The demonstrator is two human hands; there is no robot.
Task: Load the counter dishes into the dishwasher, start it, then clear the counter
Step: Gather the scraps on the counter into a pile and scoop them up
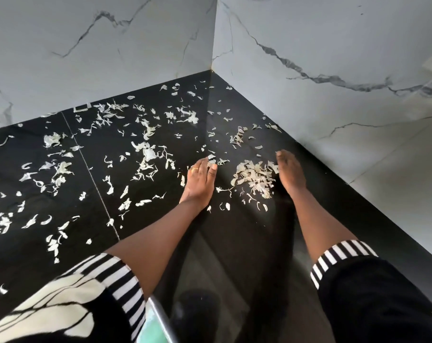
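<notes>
Pale marble walls (333, 33) meet in a corner behind the glossy black desk (234, 243). My striped sleeves (121, 276) are pushed up both forearms. My left grip (200, 179) lies palm down on the desk, fingers straight and holding nothing, its tips touching a few scraps. My right grip (290, 173) stands on its edge, fingers straight and together, against the right side of a small pile of peels (255, 178) that sits between my two grips. Loose peels (145, 149) litter the desk to the left and toward the corner. A ring (194, 170) sits on a left finger.
</notes>
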